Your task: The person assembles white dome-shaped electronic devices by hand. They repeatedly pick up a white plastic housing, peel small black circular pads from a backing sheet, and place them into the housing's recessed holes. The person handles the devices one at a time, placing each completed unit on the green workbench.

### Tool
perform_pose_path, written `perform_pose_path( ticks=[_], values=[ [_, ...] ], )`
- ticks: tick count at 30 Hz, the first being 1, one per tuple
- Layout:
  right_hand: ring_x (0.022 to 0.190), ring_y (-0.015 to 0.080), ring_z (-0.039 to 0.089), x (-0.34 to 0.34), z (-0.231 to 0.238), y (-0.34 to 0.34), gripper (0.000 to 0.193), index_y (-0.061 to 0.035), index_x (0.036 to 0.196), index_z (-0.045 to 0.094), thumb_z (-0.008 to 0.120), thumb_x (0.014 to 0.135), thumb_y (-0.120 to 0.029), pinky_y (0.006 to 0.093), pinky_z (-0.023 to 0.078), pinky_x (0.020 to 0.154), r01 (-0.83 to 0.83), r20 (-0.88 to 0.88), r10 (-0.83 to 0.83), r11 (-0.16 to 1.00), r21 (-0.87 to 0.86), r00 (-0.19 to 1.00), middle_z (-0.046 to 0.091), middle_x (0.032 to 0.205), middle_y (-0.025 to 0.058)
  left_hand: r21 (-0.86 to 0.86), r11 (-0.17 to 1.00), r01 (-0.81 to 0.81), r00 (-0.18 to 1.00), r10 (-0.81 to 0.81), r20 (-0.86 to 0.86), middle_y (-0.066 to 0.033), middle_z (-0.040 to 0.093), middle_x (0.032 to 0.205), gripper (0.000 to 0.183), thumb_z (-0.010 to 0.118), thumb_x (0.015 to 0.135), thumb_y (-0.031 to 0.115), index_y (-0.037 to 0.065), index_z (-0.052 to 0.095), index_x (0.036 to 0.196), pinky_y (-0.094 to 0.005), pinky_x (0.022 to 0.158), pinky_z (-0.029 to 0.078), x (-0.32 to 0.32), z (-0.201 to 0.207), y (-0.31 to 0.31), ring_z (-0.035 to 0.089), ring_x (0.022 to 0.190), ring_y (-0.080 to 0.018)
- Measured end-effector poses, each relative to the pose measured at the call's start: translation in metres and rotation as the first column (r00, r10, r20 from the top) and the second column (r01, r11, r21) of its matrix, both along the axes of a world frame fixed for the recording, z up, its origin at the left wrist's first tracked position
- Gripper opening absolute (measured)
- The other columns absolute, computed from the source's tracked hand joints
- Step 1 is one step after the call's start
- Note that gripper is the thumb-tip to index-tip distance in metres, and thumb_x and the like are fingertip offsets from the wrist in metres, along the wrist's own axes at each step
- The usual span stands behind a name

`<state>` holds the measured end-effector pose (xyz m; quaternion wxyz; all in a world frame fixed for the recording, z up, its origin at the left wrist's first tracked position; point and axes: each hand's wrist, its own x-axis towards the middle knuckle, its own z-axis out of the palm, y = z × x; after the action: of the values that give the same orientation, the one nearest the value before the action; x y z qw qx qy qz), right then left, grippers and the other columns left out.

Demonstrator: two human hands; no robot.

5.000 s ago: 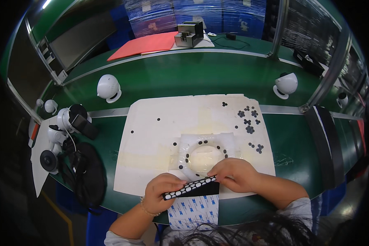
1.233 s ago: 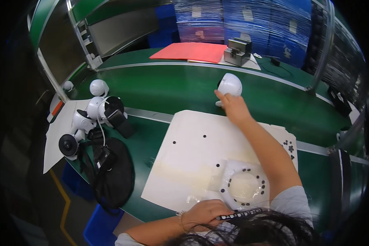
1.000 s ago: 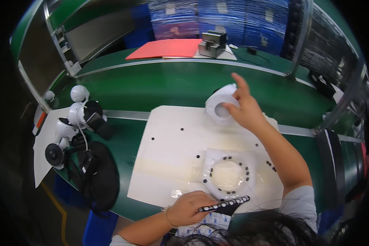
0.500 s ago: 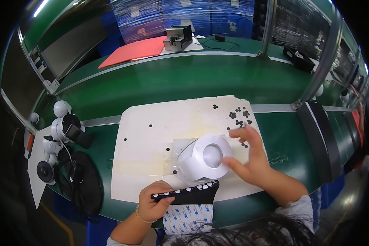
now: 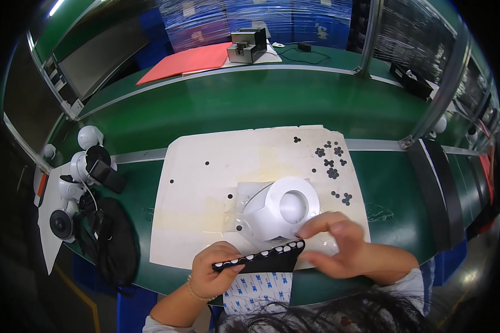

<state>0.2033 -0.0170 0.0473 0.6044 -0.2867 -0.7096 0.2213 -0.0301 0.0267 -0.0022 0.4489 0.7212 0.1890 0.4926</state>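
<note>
My left hand (image 5: pixel 212 273) grips a sheet of round black adhesive foam pads (image 5: pixel 272 260). Along its folded upper edge runs a row of white dots, and its pale, blue-printed backing (image 5: pixel 258 291) hangs toward me. At the sheet's right corner is my right hand (image 5: pixel 341 251), thumb and index finger apart with a gap between them; the fingertips are close to the edge, slightly blurred. Just beyond the sheet, a white plastic housing (image 5: pixel 255 215) with a round ring opening lies on clear film, on the cream board (image 5: pixel 200 216).
Small black round pads (image 5: pixel 332 173) lie in clusters at the board's right, with several single ones at left. White camera-like units (image 5: pixel 78 166) and a black pouch (image 5: pixel 119 238) sit on the left. A long black foam strip (image 5: pixel 434 188) lies right. A metal box (image 5: pixel 247 45) stands behind.
My right hand has come down from beside the ring opening to the right corner of the pad sheet. My left hand still holds the sheet; the whole view has shifted slightly.
</note>
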Motion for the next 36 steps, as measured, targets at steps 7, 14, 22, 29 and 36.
perform_pose_path(
  ticks=[7,14,22,29,36],
  values=[
    [0.062,0.0223,0.050,-0.007,0.019,-0.005,0.024,-0.0026,0.081,0.055,0.048,0.087,-0.025,0.0308,0.040,0.057,-0.223,0.309,0.328,0.918,-0.329,0.893,0.056,0.079,0.0072,0.096,0.995,0.015,0.998,-0.009,-0.066,-0.0118,0.061,0.076,0.025,0.062,0.065,-0.007,0.001,0.057,0.088,-0.0318,0.060,0.045,0.005,0.003,-0.002,0.057,0.065,-0.0257],
    [0.080,0.0142,0.054,0.024,0.016,0.039,0.064,-0.0062,0.129,0.019,0.050,0.076,0.011,0.0256,0.043,0.071,-0.039,-0.072,0.026,0.980,-0.194,0.997,0.041,0.109,0.0135,0.537,0.840,0.080,0.861,0.213,-0.462,-0.0099,0.052,0.118,0.025,0.063,0.063,0.009,0.010,0.060,0.087,-0.0444,0.090,0.032,0.027,0.041,0.002,0.045,0.111,-0.0283],
    [0.082,0.0137,0.053,0.032,0.003,0.060,0.075,-0.0154,0.135,0.009,0.051,0.078,0.010,0.0235,0.044,0.072,-0.206,-0.206,0.133,0.900,-0.385,0.969,0.034,0.114,0.0131,0.496,0.847,0.191,0.828,0.132,-0.545,-0.0026,0.050,0.123,0.032,0.054,0.061,0.006,0.012,0.058,0.093,-0.0451,0.101,0.023,0.022,0.016,0.001,0.036,0.122,-0.0247],
    [0.083,0.0139,0.054,0.033,-0.002,0.060,0.075,-0.0144,0.135,0.008,0.051,0.078,0.010,0.0219,0.042,0.068,-0.157,-0.080,0.138,0.928,-0.338,0.987,0.035,0.111,0.0135,0.496,0.849,0.184,0.861,0.104,-0.498,-0.0020,0.050,0.123,0.036,0.051,0.062,0.006,0.012,0.058,0.097,-0.0441,0.104,0.020,0.020,0.008,0.004,0.035,0.123,-0.0241],
    [0.083,0.0154,0.056,0.031,-0.002,0.056,0.075,-0.0130,0.134,0.010,0.053,0.077,0.010,0.0234,0.043,0.067,-0.019,0.109,0.047,0.969,-0.246,0.993,0.041,0.106,0.0137,0.486,0.852,0.195,0.864,0.086,-0.497,-0.0024,0.050,0.124,0.037,0.050,0.062,0.005,0.011,0.058,0.098,-0.0442,0.105,0.018,0.019,0.009,0.004,0.033,0.125,-0.0243]
  ],
)
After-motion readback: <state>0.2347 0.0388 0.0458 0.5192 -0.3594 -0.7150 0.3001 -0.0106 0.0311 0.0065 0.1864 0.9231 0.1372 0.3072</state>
